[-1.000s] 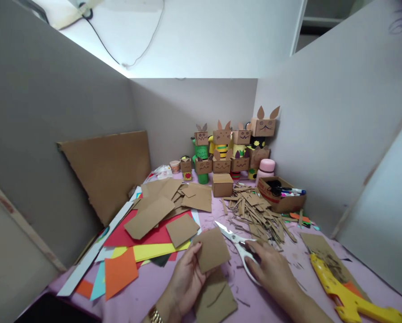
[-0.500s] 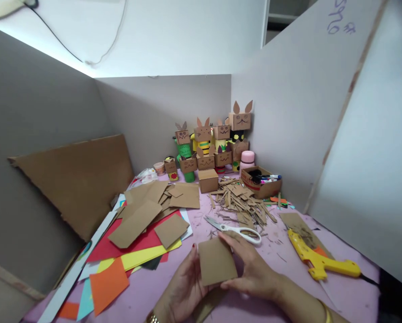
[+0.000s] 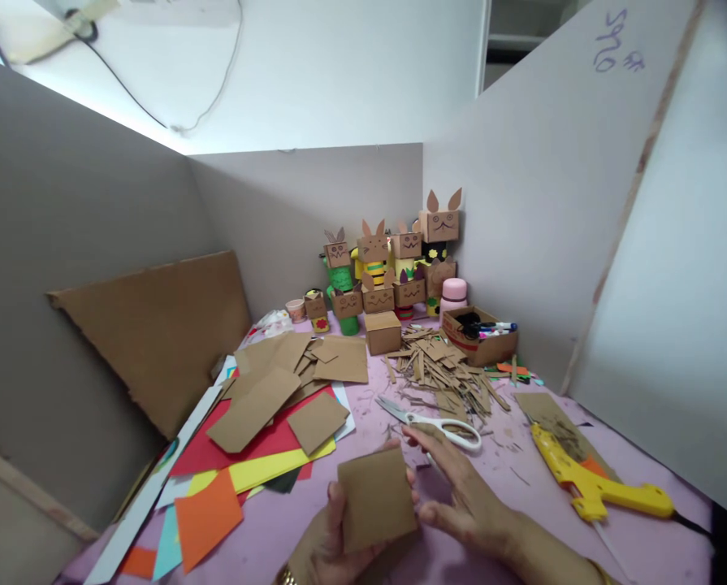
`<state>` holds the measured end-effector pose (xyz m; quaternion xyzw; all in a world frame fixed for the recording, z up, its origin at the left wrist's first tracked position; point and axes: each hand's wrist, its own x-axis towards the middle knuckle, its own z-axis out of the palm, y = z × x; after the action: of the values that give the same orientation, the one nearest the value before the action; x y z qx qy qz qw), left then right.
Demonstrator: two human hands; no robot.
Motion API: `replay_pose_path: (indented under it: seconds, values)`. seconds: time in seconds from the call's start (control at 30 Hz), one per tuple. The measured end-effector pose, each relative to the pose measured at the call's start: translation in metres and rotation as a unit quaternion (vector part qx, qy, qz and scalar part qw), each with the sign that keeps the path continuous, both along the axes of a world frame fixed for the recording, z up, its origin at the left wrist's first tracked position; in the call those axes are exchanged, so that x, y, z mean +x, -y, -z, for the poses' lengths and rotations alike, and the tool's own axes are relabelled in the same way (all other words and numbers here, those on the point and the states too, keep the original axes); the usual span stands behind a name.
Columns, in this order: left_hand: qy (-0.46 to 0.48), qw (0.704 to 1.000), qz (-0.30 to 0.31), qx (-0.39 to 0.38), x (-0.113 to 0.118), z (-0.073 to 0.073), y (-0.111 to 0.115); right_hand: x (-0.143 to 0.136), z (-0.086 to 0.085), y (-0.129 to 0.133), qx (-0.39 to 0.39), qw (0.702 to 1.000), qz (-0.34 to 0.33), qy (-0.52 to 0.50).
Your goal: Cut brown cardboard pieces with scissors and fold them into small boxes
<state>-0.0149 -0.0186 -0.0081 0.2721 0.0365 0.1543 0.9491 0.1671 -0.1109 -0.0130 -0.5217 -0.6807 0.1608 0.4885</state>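
Note:
A square cardboard piece (image 3: 378, 500) faces up at the bottom middle, with my left hand (image 3: 332, 528) gripping it by the left side and from underneath. Fingertips of that hand show past its right edge. Just to its right, my right hand (image 3: 460, 504) is open, thumb and fingers spread, apart from the cardboard. White-handled scissors (image 3: 433, 422) lie just beyond the right hand, blades slightly parted. Part of another cardboard piece seems to lie beneath the held one, mostly hidden.
Cardboard sheets (image 3: 259, 406) and coloured paper (image 3: 208, 516) cover the left. Cardboard scraps (image 3: 436, 366) lie mid-table. A yellow glue gun (image 3: 600, 483) rests at right. Behind stand a plain cardboard box (image 3: 383, 334), several cardboard animal figures (image 3: 374, 244) and a box of pens (image 3: 482, 345).
My right hand has let go of the cardboard square and opened beside it. The square has moved slightly left and nearer to me in my left hand. The view has shifted a little.

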Motion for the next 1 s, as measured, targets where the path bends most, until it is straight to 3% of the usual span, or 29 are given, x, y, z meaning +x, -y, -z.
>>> replay_pose_path:
  seconds: [0.17, 0.27, 0.37, 0.53, 0.63, 1.0]
  values:
    - [-0.056, 0.997, -0.036, 0.050, -0.001, -0.001, -0.008, -0.004, -0.004, -0.001, 0.013, 1.000, 0.000, 0.007]
    - [-0.080, 0.994, -0.056, 0.039, 0.000, -0.005, -0.007, -0.007, -0.006, -0.001, 0.014, 1.000, -0.017, 0.017]
    - [-0.126, 0.989, -0.072, 0.029, 0.004, -0.010, -0.003, -0.007, -0.005, -0.001, 0.010, 0.999, 0.010, 0.030]
    - [-0.176, 0.949, -0.240, 0.101, 0.014, -0.014, -0.005, 0.000, 0.000, -0.007, 0.003, 0.993, 0.116, 0.016]
    - [-0.174, 0.930, -0.291, 0.139, 0.015, -0.014, -0.010, 0.001, 0.000, -0.009, -0.003, 0.989, 0.147, 0.009]
    - [-0.178, 0.907, -0.346, 0.161, 0.013, -0.012, -0.018, 0.000, 0.003, -0.013, -0.008, 0.984, 0.179, 0.015]
